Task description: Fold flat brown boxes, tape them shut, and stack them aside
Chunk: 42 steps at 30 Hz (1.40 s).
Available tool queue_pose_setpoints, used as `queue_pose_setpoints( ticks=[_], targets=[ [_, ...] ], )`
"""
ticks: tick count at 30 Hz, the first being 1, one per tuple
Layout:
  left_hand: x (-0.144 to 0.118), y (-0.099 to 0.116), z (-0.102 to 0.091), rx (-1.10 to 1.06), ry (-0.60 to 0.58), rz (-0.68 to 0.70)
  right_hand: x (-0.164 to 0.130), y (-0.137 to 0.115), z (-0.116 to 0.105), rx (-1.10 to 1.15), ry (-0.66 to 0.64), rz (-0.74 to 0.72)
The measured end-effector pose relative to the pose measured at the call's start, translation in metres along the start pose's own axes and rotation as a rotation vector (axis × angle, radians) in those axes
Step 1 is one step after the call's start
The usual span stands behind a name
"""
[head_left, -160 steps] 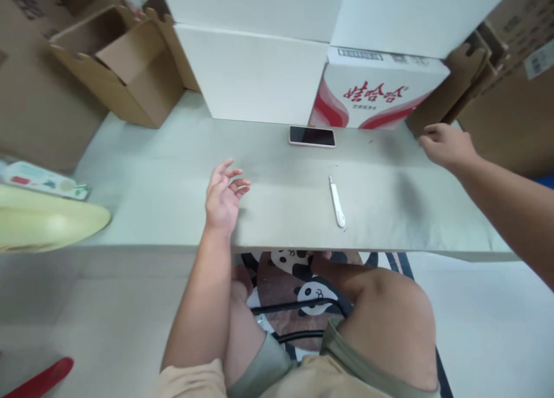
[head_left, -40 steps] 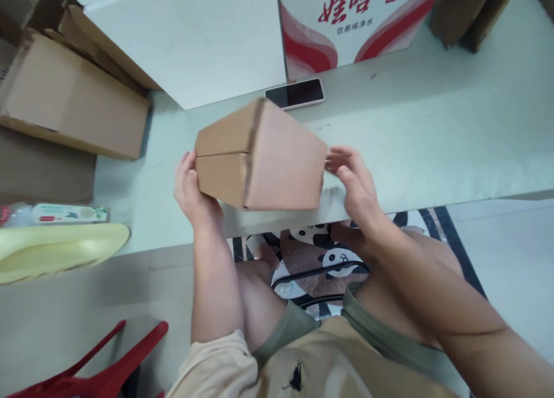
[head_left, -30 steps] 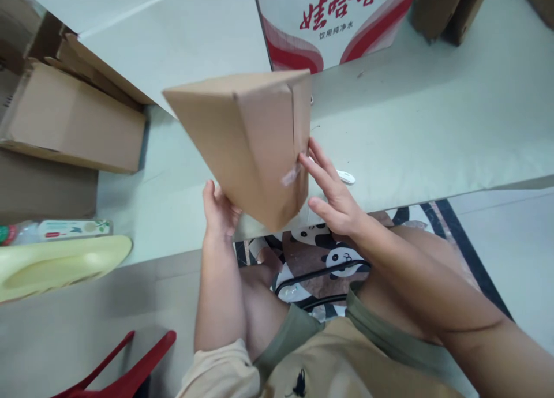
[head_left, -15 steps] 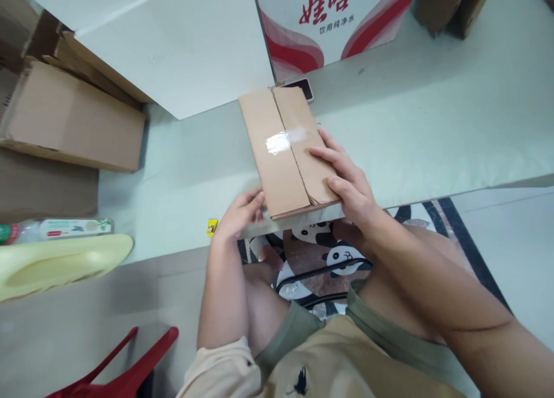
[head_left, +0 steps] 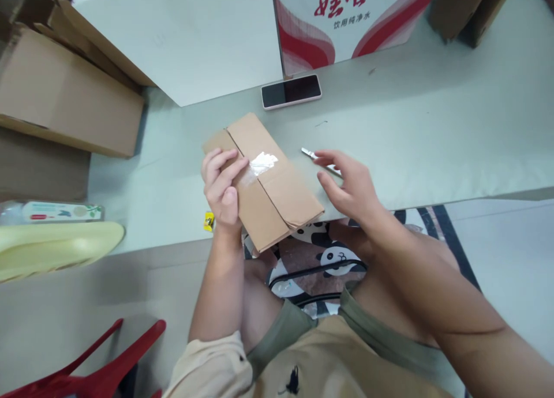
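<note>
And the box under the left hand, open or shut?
Shut, on the face in view: the flaps of the box meet, with tape across both.

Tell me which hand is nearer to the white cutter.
Right. The right hand is right at the white cutter, partly hiding it; contact is unclear. The left hand is farther away, on the cardboard box.

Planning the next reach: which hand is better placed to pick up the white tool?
Probably the right hand: its thumb and fingertips are right by the white tool, contact unclear, while the left hand is on the carton.
</note>
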<state>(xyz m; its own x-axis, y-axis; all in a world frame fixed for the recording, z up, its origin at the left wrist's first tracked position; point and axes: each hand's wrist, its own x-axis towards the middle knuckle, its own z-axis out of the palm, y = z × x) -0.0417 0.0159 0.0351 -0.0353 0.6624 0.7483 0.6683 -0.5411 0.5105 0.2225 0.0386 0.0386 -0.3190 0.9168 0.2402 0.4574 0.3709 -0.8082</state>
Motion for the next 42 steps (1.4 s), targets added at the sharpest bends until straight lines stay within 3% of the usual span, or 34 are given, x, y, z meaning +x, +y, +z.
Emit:
queue_pose_setpoints(
  ticks=[2,4,7,11,14,17,19,25,28,32,37,42],
  targets=[
    [-0.003,-0.002,0.002,-0.027,0.037,0.007,0.004,0.008,-0.001,-0.313,0.032,0.104],
    [-0.005,-0.002,0.004,-0.025,0.052,0.008,0.006,0.016,-0.003,-0.542,-0.026,0.197],
    [-0.004,0.000,0.005,-0.010,0.062,0.001,0.008,0.024,-0.007,-0.660,-0.125,0.301],
    [-0.004,0.003,0.006,-0.020,0.070,0.012,0.012,0.025,-0.011,-0.509,-0.109,0.363],
    [-0.006,0.004,0.009,0.000,0.083,-0.012,0.013,0.019,-0.013,-0.128,-0.079,0.371],
    [-0.009,0.007,0.012,0.057,0.068,-0.083,0.013,0.016,-0.015,0.346,-0.026,0.255],
    [-0.011,0.010,0.015,0.084,0.072,-0.109,0.013,0.014,-0.016,0.497,0.077,0.124],
    [-0.012,0.017,0.022,0.102,0.101,-0.115,0.009,-0.002,-0.019,0.288,0.520,-0.113],
    [-0.012,0.020,0.023,0.090,0.091,-0.138,0.001,-0.025,-0.019,0.215,0.607,-0.195],
    [-0.012,0.022,0.024,0.107,0.070,-0.171,-0.013,-0.057,-0.018,0.180,0.449,-0.327],
    [-0.012,0.020,0.024,0.042,0.136,-0.013,-0.015,-0.074,-0.012,-0.013,0.086,-0.426],
    [-0.013,0.017,0.025,0.067,0.124,0.017,-0.009,-0.073,-0.005,-0.113,0.107,-0.528]
  ],
)
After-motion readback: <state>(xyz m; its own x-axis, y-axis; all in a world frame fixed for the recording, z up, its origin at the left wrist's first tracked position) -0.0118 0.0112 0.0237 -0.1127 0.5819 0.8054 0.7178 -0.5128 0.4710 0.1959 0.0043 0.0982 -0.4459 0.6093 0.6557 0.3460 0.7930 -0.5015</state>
